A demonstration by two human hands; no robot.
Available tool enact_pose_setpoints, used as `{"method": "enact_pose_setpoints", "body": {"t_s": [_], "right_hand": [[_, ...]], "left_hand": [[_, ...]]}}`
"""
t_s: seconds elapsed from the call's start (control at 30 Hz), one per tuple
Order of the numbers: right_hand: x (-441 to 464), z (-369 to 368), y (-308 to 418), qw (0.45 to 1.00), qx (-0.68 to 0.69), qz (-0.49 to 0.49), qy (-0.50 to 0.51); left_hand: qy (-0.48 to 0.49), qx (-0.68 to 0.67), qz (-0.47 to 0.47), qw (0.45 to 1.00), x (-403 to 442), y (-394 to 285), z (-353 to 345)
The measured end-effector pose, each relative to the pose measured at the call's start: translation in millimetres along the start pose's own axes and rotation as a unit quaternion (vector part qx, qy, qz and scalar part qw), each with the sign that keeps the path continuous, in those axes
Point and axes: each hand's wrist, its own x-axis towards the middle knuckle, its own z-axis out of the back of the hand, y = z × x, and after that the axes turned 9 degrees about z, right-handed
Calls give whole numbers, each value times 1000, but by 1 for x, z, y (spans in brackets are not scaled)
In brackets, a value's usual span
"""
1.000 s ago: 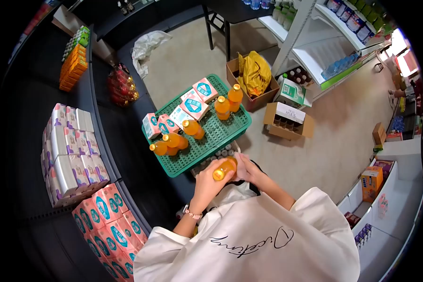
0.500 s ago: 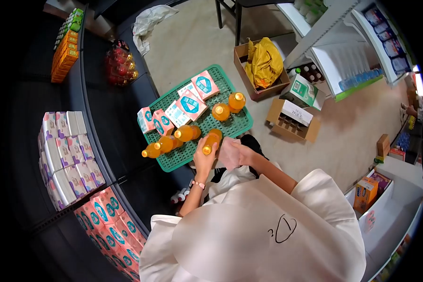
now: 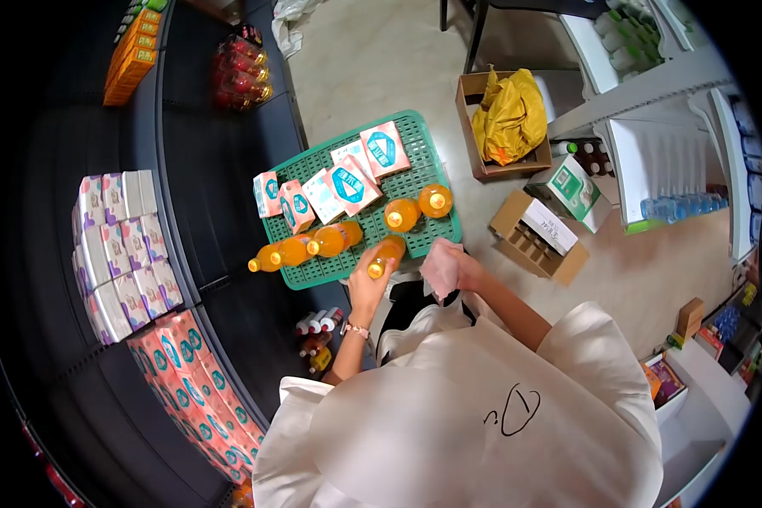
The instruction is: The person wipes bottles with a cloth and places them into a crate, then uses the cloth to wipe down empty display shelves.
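Note:
My left hand (image 3: 367, 284) is wrapped around an orange drink bottle (image 3: 389, 251), its cap tilted toward me, at the near edge of the green plastic basket (image 3: 326, 277). A pink cloth (image 3: 440, 266) is bunched in my right hand (image 3: 469, 269), to the right of that bottle and apart from it. Several more orange bottles (image 3: 337, 238) are in the basket, some leaning at the left edge and two at the right. Behind them lie pink-and-white tissue packs (image 3: 352, 185).
Dark shelving on the left carries white tissue packs (image 3: 125, 233) and pink tissue packs (image 3: 196, 394). On the floor to the right stand a carton with a yellow bag (image 3: 510, 118) and an open divided carton (image 3: 538, 241). White shelves (image 3: 656, 152) hold bottles beyond.
My right hand and the cloth have moved right, away from the held bottle. My left hand still grips the bottle. The camera view has shifted slightly.

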Motion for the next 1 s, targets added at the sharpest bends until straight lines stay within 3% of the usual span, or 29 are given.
{"method": "enact_pose_setpoints", "body": {"t_s": [0.23, 0.37, 0.43, 0.5, 0.57, 0.6, 0.7, 0.77, 0.9, 0.93, 1.0], "right_hand": [[1, 7, 6, 998, 50, 4, 33], [-7, -18, 7, 995, -61, -52, -60], [-8, -30, -1, 986, -108, -78, -96], [-8, -32, -20, 974, -188, -35, -123], [16, 5, -50, 962, -249, 4, -110], [9, -14, -59, 962, -242, 2, -128], [-19, -72, -104, 948, -308, -57, -61], [-42, -107, -147, 925, -371, -82, -15], [-94, -178, -250, 937, -288, -154, 125], [-108, -191, -276, 933, -302, -160, 109], [-122, -189, -333, 904, -373, -123, 171]], "left_hand": [[38, -15, 62, 997, 10, -9, 5], [38, -48, 44, 997, -2, 14, -4], [-16, -39, 18, 999, -20, 25, -3], [-49, -134, 3, 990, -50, 34, 5], [-35, -191, 82, 978, -95, 34, 26], [-51, -195, 86, 976, -117, 50, 23], [-20, -264, 175, 948, -202, 106, 25], [-54, -336, 177, 924, -274, 158, 7], [-174, -385, 224, 878, -420, 248, -33], [-189, -406, 257, 856, -450, 261, -36], [-211, -446, 333, 803, -522, 276, -42]]}}
